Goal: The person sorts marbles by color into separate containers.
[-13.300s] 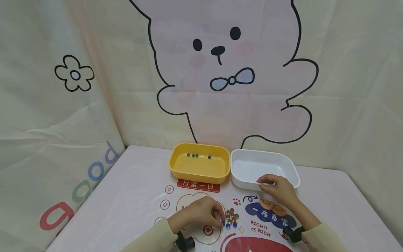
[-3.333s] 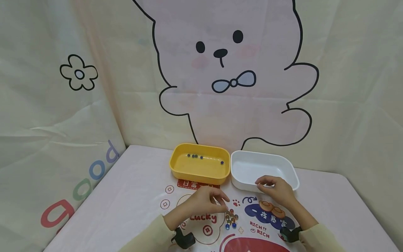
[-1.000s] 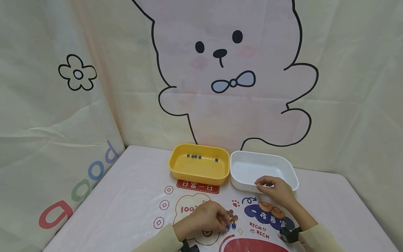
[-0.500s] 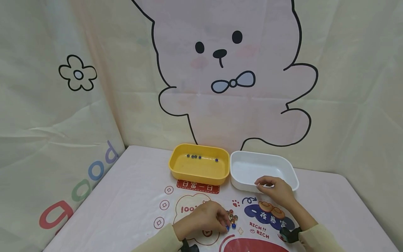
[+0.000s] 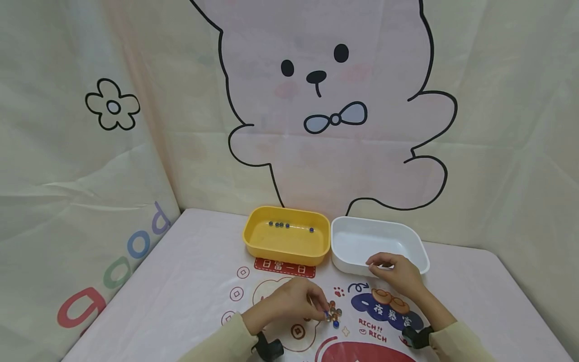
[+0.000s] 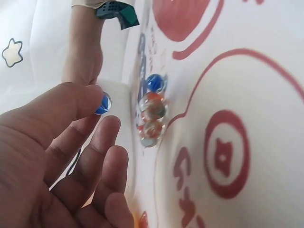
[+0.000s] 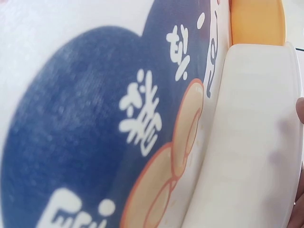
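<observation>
My left hand (image 5: 296, 301) pinches a blue marble (image 6: 103, 103) between thumb and index finger, just left of a small cluster of marbles (image 5: 332, 312) on the table. The other fingers are loosely bent. In the left wrist view the cluster has orange-swirled, greenish and clear marbles (image 6: 153, 114), with a single blue marble (image 6: 155, 82) at one end. My right hand (image 5: 400, 274) holds the near rim of the white tray (image 5: 380, 231), thumb and fingers curled at the edge. Only bits of its fingers (image 7: 300, 110) show at the right wrist view's border.
A yellow tray (image 5: 289, 256) stands directly left of the white one. Several dark blue marbles (image 5: 281, 225) lie in it. The printed table cover (image 5: 208, 251) reaches back to a curtain (image 5: 497, 201) with a cartoon bear drawing.
Over the last half second my left hand has risen slightly with a blue marble from the cluster's front. Earlier, another blue marble appeared in the yellow tray. My right hand stays put.
</observation>
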Demonstrator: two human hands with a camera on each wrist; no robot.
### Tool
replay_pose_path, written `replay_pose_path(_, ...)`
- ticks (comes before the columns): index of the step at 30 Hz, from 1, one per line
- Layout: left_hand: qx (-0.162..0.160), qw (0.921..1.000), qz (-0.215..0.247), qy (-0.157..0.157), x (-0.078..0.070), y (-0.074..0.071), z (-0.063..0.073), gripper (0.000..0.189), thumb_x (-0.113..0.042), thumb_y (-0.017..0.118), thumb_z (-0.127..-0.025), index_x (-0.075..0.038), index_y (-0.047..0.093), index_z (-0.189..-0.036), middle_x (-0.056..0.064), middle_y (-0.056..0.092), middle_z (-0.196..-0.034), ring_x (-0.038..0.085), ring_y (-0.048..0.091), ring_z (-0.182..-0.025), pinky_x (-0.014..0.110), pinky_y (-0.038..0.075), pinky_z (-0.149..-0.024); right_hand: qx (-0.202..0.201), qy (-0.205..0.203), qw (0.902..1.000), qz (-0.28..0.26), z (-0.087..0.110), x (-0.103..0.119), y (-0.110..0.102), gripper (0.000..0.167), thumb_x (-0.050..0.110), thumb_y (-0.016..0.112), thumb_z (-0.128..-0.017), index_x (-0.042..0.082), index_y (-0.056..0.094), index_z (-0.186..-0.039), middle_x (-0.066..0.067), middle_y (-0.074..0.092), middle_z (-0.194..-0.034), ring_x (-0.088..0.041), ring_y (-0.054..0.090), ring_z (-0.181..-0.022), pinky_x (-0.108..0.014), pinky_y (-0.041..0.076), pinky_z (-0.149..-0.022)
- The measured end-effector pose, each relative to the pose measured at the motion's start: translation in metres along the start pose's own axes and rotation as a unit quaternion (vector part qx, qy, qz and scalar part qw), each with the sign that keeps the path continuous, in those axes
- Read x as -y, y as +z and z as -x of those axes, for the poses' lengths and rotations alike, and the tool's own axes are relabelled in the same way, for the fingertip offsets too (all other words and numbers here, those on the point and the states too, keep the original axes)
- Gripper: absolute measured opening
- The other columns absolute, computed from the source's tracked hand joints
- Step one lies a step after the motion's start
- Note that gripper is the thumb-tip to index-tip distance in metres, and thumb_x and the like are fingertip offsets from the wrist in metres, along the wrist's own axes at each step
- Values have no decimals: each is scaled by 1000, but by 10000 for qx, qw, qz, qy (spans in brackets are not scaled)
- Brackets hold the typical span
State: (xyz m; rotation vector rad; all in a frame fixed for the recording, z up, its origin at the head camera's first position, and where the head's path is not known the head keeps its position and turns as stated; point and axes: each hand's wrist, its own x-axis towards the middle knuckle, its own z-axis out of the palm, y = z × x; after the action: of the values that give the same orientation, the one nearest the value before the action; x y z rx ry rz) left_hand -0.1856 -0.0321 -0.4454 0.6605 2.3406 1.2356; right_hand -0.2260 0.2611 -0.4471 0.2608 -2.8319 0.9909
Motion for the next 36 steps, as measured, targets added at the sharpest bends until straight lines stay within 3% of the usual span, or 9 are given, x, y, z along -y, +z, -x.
replay_pose_path(6, -143, 9997, -157, 100, -4, -14, -2, 10, -18, 79, -77, -25, 73, -81, -13, 66, -72, 7, 59, -65, 21, 47, -60, 2, -10, 10000, -4, 0, -1, 0, 10, 30, 72, -85, 25, 73, -93, 2, 73, -97, -17, 59, -88, -33, 48, -74)
replay_pose_path(14, -349, 9984, 64, 436, -9, -32, -4, 7, -20, 78, -80, -22, 72, -85, -12, 67, -76, 7, 59, -71, 21, 50, -63, 99, 57, 9999, 19, -2, -2, 0, 11, 31, 72, -85, 24, 73, -94, 2, 73, -97, -16, 60, -87, -37, 49, -76)
replay_pose_path(22, -819, 9943, 258, 636, -13, -53, -6, 8, -20, 77, -81, -21, 73, -88, -8, 69, -81, 9, 61, -74, 20, 53, -70, 128, 83, 9999, 54, -2, 0, -1, 11, 31, 72, -85, 24, 73, -93, 2, 73, -97, -16, 60, -87, -34, 47, -76)
replay_pose_path(28, -1229, 9903, 204, 611, -15, -67, -10, 8, -24, 77, -81, -24, 73, -88, -9, 69, -84, 11, 60, -79, 23, 51, -71, 128, 107, 9998, 68, -2, 1, -1, 11, 30, 72, -85, 24, 73, -93, 2, 73, -96, -16, 59, -87, -34, 46, -75)
replay_pose_path(36, -1426, 9876, 217, 616, -15, -81, -21, 10, -30, 75, -84, -26, 73, -93, -9, 69, -87, 14, 59, -84, 27, 49, -76, 108, 119, 9998, 119, -2, 0, 0, 9, 29, 71, -85, 24, 73, -93, 2, 73, -96, -17, 60, -89, -36, 47, -76)
